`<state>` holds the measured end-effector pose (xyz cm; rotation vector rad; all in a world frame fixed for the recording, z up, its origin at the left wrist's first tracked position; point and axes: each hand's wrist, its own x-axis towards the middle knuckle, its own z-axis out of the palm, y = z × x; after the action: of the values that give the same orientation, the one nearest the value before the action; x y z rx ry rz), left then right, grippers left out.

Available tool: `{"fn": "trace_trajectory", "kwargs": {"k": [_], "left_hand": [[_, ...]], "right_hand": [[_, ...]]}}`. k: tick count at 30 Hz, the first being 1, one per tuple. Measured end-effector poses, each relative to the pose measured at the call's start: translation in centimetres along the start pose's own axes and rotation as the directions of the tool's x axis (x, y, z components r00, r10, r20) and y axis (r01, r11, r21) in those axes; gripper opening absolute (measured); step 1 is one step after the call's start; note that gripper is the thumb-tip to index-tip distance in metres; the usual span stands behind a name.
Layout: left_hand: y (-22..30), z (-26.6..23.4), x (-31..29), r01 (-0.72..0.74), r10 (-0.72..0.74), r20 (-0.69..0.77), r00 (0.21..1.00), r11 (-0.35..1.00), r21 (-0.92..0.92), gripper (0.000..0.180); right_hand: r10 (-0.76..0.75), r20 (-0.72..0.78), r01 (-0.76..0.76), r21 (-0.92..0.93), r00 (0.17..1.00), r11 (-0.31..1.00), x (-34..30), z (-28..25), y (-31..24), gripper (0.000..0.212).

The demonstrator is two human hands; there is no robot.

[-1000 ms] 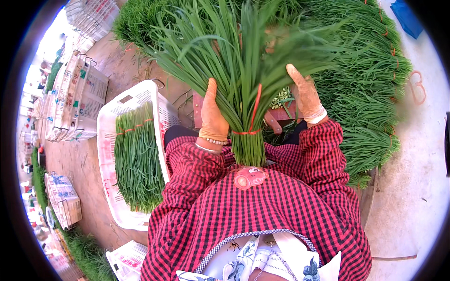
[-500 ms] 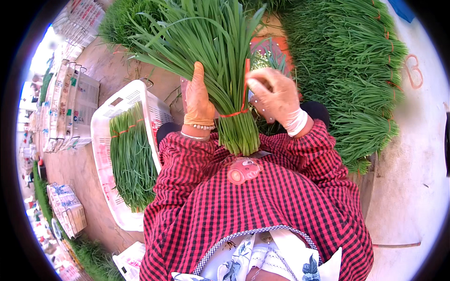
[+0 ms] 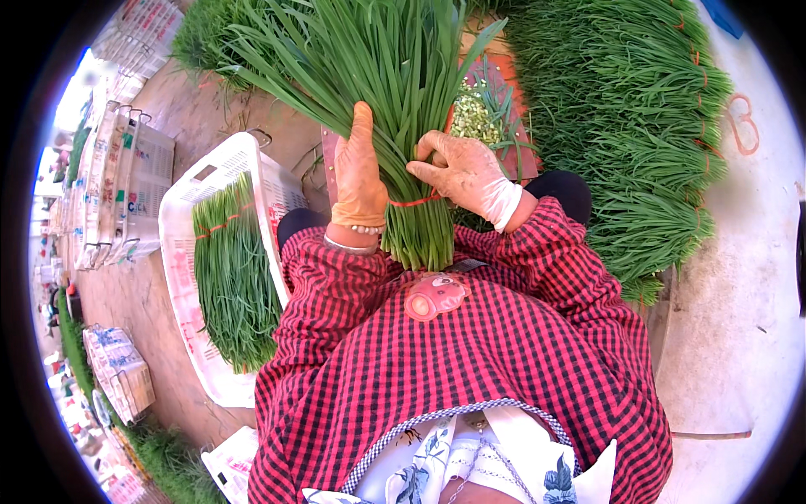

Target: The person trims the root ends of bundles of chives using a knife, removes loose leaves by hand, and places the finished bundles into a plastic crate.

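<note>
A thick bundle of garlic chives (image 3: 411,151) stands upright before my chest, leaves fanning up and cut stems down. My left hand (image 3: 359,172), in an orange-tinted glove, cups its left side with the thumb pointing up; the other fingers are hidden behind the stems. Around the lower stems runs a thin red tie (image 3: 413,202). My right hand (image 3: 466,170), gloved too, presses against the right side of the bundle just above that tie, fingertips pinched together. A bit of red strip shows above the knuckles, so the pinch appears to be on the tie's end.
To the left, a white plastic basket (image 3: 174,244) holds a tied chive bundle (image 3: 235,286). Many tied chive bundles (image 3: 621,126) lie stacked on the right. Chopped pale stem bits (image 3: 477,118) lie on a reddish board beyond my hands. White crates (image 3: 126,189) stand at far left.
My right hand has moved left and a little down, from pulling the tie's end upward to pressing against the bundle. The left hand keeps its hold.
</note>
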<state>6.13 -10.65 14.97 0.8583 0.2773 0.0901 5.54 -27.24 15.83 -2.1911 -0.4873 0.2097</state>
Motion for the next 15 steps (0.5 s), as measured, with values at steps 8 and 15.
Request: {"fn": "trace_trajectory", "kwargs": {"k": [8, 15], "left_hand": [[-0.5, -0.6, 0.2, 0.066, -0.066, 0.002, 0.998, 0.998, -0.024, 0.040], [-0.2, -1.0, 0.8, 0.022, -0.031, -0.082, 0.996, 0.994, -0.105, 0.040]], "right_hand": [[-0.150, -0.067, 0.141, -0.122, 0.986, 0.982, 0.1, 0.3, 1.3, 0.023], [0.036, -0.111, 0.013, 0.414, 0.993, 0.910, -1.8, 0.5, -0.2, 0.016]]}}
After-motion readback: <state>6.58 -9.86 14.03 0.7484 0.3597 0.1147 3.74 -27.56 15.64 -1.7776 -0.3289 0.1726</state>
